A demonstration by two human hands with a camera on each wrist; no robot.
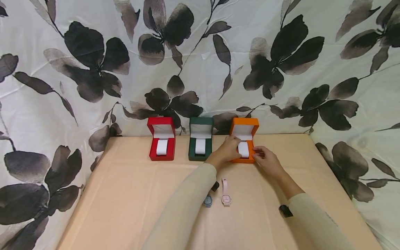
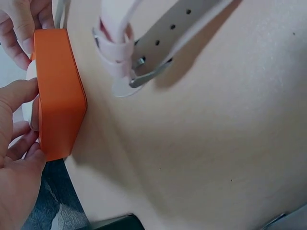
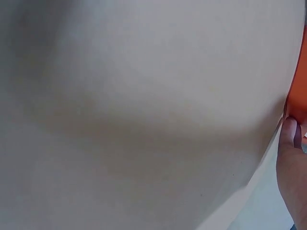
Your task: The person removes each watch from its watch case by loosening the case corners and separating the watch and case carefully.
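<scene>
The open orange watch box (image 1: 246,160) stands at the right of a row, a white cushion (image 1: 243,150) inside. My left hand (image 1: 225,151) grips the box from its left side, fingers reaching over the edge beside the cushion. On the right side my right hand (image 1: 266,161) holds the box edge between thumb and fingers. In the left wrist view, both hands meet the open face of the orange box (image 2: 60,96); the cushion is mostly hidden there. The right wrist view shows only the right thumb (image 3: 289,136) against the orange side.
An open green box (image 1: 200,158) and an open red box (image 1: 161,157) stand to the left, each with a white cushion. Nearer me lie a pink watch (image 1: 226,199) and a blue watch (image 1: 207,201), the latter partly hidden by my left sleeve. A floral cloth (image 1: 200,69) hangs behind.
</scene>
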